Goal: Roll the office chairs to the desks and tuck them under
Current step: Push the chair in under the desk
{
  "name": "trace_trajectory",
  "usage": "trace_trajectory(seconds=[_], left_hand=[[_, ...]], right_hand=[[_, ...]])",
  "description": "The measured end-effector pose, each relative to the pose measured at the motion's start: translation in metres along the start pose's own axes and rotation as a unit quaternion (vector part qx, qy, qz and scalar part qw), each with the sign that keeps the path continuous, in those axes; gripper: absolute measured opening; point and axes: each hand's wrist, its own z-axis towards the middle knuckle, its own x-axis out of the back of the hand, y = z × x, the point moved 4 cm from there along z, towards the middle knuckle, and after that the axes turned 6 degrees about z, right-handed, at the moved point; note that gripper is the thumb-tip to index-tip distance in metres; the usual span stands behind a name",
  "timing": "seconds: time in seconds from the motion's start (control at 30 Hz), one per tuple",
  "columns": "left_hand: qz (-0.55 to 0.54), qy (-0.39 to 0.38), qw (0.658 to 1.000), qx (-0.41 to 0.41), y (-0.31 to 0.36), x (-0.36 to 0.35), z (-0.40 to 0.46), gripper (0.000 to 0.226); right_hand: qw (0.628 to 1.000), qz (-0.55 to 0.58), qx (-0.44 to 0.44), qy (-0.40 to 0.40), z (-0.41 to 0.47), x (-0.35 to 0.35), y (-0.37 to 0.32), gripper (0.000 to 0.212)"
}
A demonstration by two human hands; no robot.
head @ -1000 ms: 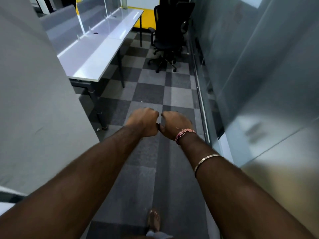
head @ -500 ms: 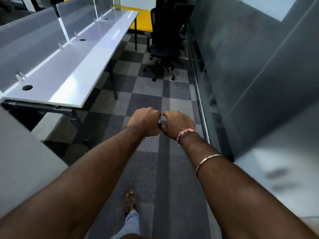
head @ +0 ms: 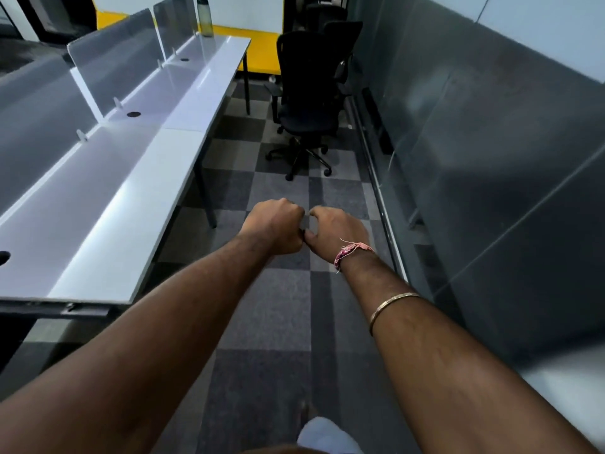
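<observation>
Both arms were stretched forward in the middle of the frame. The left hand (head: pixel 273 226) and the right hand (head: pixel 337 229) were curled into fists, touching each other at the knuckles, and they held nothing. I judge this as a carrying posture while the person walked down the aisle, because no chair was within reach.

The nearest black office chair (head: pixel 306 103) stood in the upper centre, well apart from the hands, on the checkered carpet (head: pixel 281 309) and close to the grey wall panel (head: pixel 491 158) on the right. A second dark chair stood just behind it. The long white desk (head: pixel 131 178) ran along the left side, with clear space under its edge, probably where the chair belongs. A dark bottle (head: pixel 204 16) stood at its far end.

No writing or brand could be read anywhere.
</observation>
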Motion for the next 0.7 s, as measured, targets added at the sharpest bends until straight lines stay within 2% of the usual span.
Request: trace_trajectory(seconds=[0.37, 0.5, 0.7], left_hand=[[0.014, -0.009, 1.000, 0.024, -0.065, -0.044, 0.258, 0.042], [0.007, -0.004, 1.000, 0.028, -0.089, -0.042, 0.342, 0.040], [-0.003, -0.026, 0.999, 0.032, -0.134, -0.063, 0.459, 0.040]], right_hand=[[0.999, 0.001, 0.030, -0.012, 0.253, -0.050, 0.080, 0.039], [0.999, -0.009, 0.045, -0.016, 0.345, -0.053, 0.106, 0.030], [0.999, -0.008, 0.040, -0.031, 0.465, -0.080, 0.130, 0.030]])
